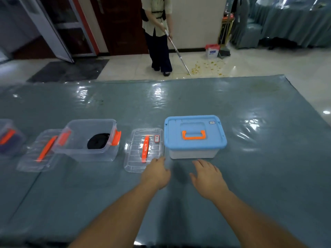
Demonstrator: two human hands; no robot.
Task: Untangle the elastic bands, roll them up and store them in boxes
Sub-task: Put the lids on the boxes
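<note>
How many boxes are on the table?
3: the blue-lidded box by the hands, the open clear box holding a black roll, and a clear box cut off at the left edge; more may be hidden.

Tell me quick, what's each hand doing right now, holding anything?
Left hand: open, holding nothing, fingertips at the edge of the clear lid.
Right hand: open, holding nothing, just in front of the blue-lidded box.
</note>
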